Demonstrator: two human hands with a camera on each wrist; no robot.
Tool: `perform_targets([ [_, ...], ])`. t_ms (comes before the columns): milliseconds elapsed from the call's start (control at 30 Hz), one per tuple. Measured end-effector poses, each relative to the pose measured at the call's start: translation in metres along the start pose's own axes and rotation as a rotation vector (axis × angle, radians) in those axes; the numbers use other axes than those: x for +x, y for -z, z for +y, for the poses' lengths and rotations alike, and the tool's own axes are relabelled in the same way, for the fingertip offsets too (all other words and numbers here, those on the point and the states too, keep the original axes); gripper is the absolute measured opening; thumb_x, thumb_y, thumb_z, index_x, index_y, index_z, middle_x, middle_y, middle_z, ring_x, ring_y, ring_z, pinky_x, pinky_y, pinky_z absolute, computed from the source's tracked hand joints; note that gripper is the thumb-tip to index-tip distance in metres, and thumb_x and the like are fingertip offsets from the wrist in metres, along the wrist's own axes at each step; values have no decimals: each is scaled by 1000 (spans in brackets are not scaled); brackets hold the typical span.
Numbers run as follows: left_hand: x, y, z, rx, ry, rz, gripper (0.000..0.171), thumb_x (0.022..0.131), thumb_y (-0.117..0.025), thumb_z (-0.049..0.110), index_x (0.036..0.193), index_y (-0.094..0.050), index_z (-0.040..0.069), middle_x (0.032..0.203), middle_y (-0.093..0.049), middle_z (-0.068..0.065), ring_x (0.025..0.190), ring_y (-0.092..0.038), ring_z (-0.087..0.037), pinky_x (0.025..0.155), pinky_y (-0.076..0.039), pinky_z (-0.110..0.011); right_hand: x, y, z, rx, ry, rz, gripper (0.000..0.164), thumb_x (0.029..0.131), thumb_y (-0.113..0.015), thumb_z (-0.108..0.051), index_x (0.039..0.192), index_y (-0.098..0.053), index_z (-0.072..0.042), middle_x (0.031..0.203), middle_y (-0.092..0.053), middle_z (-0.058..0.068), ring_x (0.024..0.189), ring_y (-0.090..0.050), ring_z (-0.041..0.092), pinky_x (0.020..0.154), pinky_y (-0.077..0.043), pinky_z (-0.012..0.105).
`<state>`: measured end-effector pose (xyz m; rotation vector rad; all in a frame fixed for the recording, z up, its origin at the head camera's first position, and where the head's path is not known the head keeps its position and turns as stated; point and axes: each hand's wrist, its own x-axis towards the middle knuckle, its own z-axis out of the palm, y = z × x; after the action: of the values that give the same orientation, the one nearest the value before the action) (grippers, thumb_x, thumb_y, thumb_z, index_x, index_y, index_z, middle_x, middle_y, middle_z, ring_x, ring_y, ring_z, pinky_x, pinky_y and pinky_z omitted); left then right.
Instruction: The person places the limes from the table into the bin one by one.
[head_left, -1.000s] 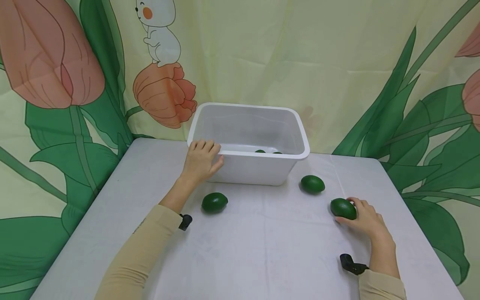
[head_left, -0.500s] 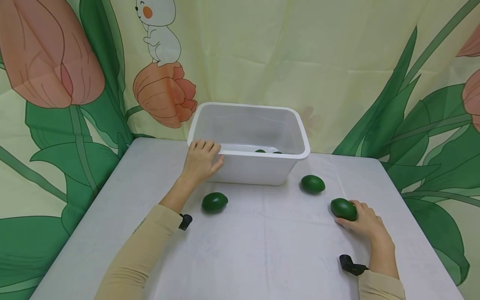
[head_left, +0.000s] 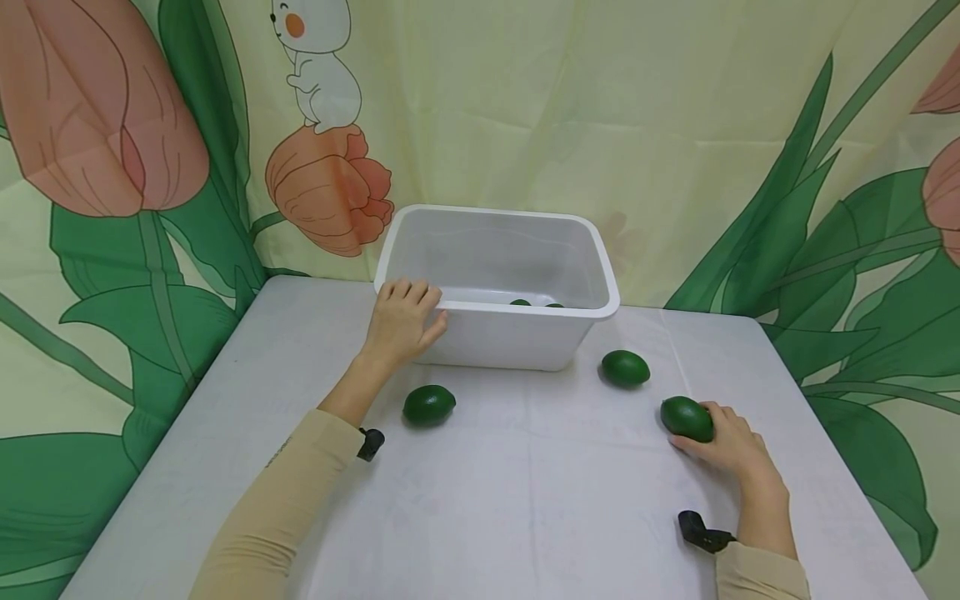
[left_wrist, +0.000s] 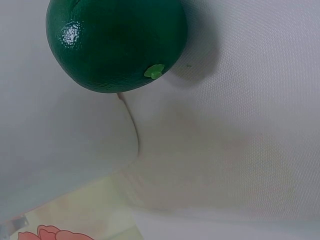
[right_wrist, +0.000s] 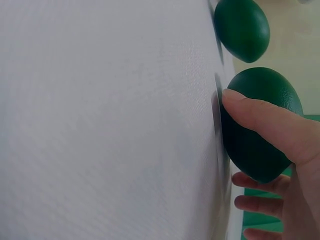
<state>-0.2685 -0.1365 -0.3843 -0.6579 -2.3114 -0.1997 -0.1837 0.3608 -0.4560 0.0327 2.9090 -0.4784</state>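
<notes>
Floral curtain behind white table (head_left: 525, 500). Left hand (head_left: 401, 321) rests flat, fingers straight, against white bin (head_left: 498, 283). Right hand (head_left: 723, 442) grips green avocado (head_left: 686, 417) on table's right side; only right wrist view shows thumb (right_wrist: 260, 117) wrapped across it.

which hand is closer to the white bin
Left. The left hand rests on the near left corner of the white bin; the right hand is off to its right, nearer the person, gripping a green avocado on the table.
</notes>
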Motion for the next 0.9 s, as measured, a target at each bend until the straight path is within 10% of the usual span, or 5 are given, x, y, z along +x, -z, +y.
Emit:
perform_targets([
  [900, 0, -1, -1, -5, -6, 16, 36, 86, -34, 36, 97, -55, 8, 87, -50, -7, 81, -42, -27, 74, -33, -40, 1, -2, -5, -76, 58, 170, 84, 73, -60, -61, 127, -38, 0, 119, -37, 32, 106, -35, 49, 81, -26, 64],
])
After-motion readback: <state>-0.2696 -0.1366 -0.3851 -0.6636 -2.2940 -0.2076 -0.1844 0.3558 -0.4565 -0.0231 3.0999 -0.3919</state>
